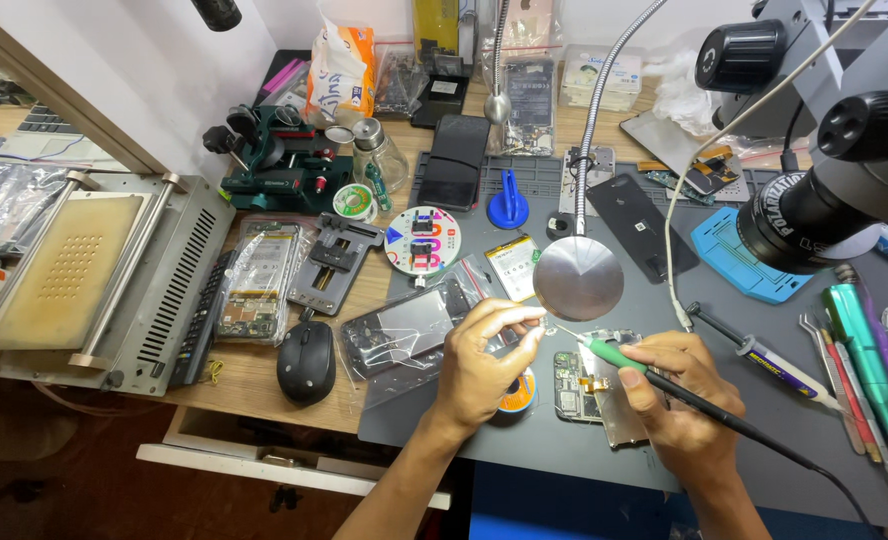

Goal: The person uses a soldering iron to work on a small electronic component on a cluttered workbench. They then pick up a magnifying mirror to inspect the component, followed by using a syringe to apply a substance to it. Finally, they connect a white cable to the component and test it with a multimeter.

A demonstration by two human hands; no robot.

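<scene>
- On the dark grey work mat (524,440), near its front edge, lies an opened phone circuit board (589,385), between the two hands.
- Right hand (679,400): curled tight around a soldering iron (654,375) with a green grip, held like a pen; its tip points left, just above the board's upper left corner.
- Left hand (479,365): thumb and forefinger pinched on a fine strand of solder wire (547,328), held to the iron's tip; remaining fingers loosely curled.
- Small solder spool (517,395) sits on the mat, partly under the left hand.
- Round metal disc on a gooseneck (578,278) hangs just above the work point.
- Black mouse (306,362) rests on the wooden bench, well left.
</scene>
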